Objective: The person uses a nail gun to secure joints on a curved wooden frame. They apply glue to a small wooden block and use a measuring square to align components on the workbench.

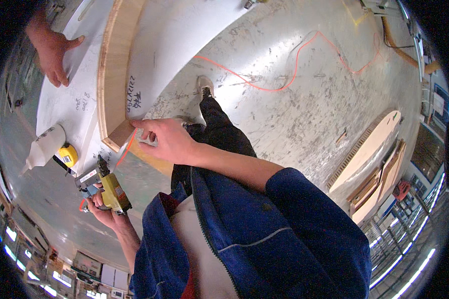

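Observation:
My left hand [105, 213] grips a yellow-green nail gun [115, 195] by its handle. Its dark nose points toward the near end of a wooden frame [115, 65], with a small gap between them. The frame is made of pale boards standing on edge and meeting at an angled corner. At that corner, the fingertips of my right hand [167, 142] hold the wood, bent against its inner side. Under the frame lies a white panel [164, 45] with handwritten marks. Another person's hand [55, 54] rests with spread fingers on the panel, left of the frame.
A white squeeze bottle [47, 144] lies by a yellow tape measure [69, 155] at the panel's left edge. An orange hose [284, 88] winds over the scuffed floor [284, 134]. A curved wooden piece [369, 149] and stacked boards [379, 187] lie at the right.

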{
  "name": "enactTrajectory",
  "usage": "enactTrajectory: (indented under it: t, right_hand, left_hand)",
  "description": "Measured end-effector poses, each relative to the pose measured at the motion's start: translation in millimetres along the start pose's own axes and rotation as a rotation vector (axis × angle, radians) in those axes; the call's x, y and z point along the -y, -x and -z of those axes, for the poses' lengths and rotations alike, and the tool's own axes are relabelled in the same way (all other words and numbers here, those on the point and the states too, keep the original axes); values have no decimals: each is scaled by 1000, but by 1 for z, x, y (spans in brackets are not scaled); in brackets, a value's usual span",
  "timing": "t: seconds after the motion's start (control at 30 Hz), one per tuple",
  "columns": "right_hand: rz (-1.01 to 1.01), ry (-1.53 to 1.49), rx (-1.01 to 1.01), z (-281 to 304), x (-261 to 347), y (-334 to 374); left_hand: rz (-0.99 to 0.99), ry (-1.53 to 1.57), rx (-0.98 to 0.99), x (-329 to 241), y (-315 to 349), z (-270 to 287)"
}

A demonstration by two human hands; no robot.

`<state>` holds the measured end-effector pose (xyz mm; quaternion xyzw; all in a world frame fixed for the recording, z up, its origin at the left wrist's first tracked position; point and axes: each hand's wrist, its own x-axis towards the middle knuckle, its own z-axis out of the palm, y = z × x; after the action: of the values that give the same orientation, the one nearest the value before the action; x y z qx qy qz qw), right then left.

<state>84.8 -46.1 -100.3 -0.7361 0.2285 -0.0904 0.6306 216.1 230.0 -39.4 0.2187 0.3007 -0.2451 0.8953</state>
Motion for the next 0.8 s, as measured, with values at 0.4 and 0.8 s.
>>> enactTrajectory:
  t: [0.4,0.8]
  right_hand:
    - [174,-41,-368,-14,-29,-2]
    - [772,665,-228,38,5,-67]
  left_hand:
    - [144,-304,84,-41,-50,21]
    - [215,-552,21,-35,-44,17]
